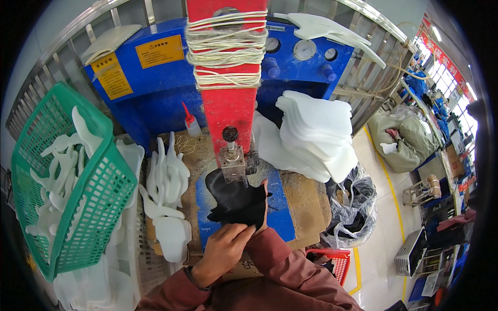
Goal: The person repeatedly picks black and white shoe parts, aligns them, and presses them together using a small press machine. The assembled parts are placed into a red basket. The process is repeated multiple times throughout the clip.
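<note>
A black piece of material (236, 199), smooth and curved at its far end with ragged near edges, lies under the metal head (233, 165) of a red machine arm (228, 111). Below it is a blue board (284, 220). My left hand (223, 253) is closed, its thumb and fingers pinching the near edge of the piece. From the right, my right hand (263, 220) reaches along and under the same piece and holds its right side; a finger shows at the edge, while the others are hidden. White curved foam shapes (168, 173) lie to the left of the board.
A green basket (98, 210) of white shapes stands at left. White foam sheets (316, 129) are stacked at right, above a clear plastic bag (358, 215) with black scraps. A red-capped bottle (192, 125) stands behind. Near my right forearm is a red basket (340, 265).
</note>
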Tool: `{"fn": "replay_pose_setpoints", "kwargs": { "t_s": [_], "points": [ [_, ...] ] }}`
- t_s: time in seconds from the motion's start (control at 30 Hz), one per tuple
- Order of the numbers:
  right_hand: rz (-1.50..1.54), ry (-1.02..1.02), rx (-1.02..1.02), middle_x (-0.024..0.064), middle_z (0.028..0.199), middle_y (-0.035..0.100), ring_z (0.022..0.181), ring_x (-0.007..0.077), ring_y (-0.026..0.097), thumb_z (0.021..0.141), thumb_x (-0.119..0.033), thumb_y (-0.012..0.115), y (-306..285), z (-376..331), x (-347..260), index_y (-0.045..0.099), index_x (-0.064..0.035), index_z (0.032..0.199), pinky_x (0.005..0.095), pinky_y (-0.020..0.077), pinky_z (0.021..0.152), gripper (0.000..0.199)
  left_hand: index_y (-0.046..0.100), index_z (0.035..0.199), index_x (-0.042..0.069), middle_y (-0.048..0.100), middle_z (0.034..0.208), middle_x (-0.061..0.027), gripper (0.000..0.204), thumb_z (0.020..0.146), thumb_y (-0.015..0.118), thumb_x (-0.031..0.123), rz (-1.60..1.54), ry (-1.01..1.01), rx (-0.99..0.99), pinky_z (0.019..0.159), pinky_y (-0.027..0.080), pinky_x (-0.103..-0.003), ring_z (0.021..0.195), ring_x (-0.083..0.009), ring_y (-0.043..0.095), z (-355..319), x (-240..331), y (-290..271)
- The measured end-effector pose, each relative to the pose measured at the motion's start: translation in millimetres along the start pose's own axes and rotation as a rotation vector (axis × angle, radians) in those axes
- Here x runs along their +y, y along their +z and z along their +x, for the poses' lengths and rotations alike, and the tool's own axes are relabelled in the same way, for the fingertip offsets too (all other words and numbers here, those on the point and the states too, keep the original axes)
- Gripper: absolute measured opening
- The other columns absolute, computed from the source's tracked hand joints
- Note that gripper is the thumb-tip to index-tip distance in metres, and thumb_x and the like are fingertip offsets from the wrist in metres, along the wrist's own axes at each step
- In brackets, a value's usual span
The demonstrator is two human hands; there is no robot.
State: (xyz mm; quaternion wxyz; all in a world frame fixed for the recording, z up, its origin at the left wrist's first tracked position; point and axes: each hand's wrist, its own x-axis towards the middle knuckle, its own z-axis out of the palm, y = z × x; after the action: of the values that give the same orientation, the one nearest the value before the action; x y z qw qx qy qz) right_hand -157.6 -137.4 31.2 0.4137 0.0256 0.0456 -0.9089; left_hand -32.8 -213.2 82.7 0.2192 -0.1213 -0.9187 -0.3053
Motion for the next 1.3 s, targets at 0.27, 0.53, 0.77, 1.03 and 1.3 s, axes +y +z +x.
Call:
{"fn": "replay_pose_setpoints", "kwargs": {
  "t_s": [0.27,0.53,0.77,1.03,1.3],
  "points": [
    [0.014,0.035,-0.132,0.0219,0.154,0.049,0.139,0.0382,0.051,0.100,-0.078,0.032,-8.8,-25.4,-12.1,0.040,-0.0040,0.156,0.0519,0.0348,0.121,0.093,0.073,0.113,0.002,0.066,0.102,-0.0086,0.031,0.082,0.071,-0.002,-0.059,0.039,0.004,0.072,0.058,-0.035,0.086,-0.0263,0.069,-4.7,14.3,5.6],
    [0.069,0.021,-0.227,0.0216,0.152,0.050,0.137,0.0391,0.051,0.099,-0.079,0.034,-11.7,-30.5,-20.1,0.039,-0.0027,0.156,0.0502,0.0363,0.120,0.095,0.071,0.117,0.000,0.067,0.102,-0.0097,0.034,0.083,0.069,-0.003,-0.090,0.050,-0.003,0.074,0.058,-0.035,0.088,-0.0259,0.069,-1.0,21.2,6.6],
    [-0.111,0.110,0.066,0.0184,0.143,0.060,0.127,0.0356,0.060,0.104,-0.073,0.026,-6.0,-36.1,8.3,0.048,-0.0049,0.150,0.0515,0.0453,0.112,0.085,0.072,0.120,0.001,0.072,0.105,-0.0131,0.030,0.090,0.076,0.003,-0.079,-0.137,-0.018,0.076,0.059,-0.037,0.090,-0.0296,0.071,-26.7,27.9,-21.6],
    [-0.209,0.027,0.082,0.0187,0.144,0.059,0.119,0.0362,0.062,0.102,-0.078,0.019,0.8,-63.8,-8.8,0.046,-0.0043,0.152,0.0494,0.0494,0.104,0.093,0.072,0.122,0.002,0.073,0.104,-0.0128,0.032,0.089,0.076,0.002,-0.144,-0.149,0.112,0.075,0.059,-0.037,0.089,-0.0287,0.072,-48.9,26.6,-38.1],
    [-0.339,0.057,0.012,0.0179,0.135,0.065,0.110,0.0359,0.066,0.102,-0.077,0.022,-0.5,-65.7,-5.3,0.048,-0.0064,0.151,0.0493,0.0530,0.096,0.090,0.074,0.116,0.001,0.073,0.103,-0.0161,0.022,0.094,0.070,0.002,-0.021,-0.419,0.167,0.076,0.058,-0.037,0.088,-0.0315,0.072,-84.4,-1.9,-71.2]
  ]
}}
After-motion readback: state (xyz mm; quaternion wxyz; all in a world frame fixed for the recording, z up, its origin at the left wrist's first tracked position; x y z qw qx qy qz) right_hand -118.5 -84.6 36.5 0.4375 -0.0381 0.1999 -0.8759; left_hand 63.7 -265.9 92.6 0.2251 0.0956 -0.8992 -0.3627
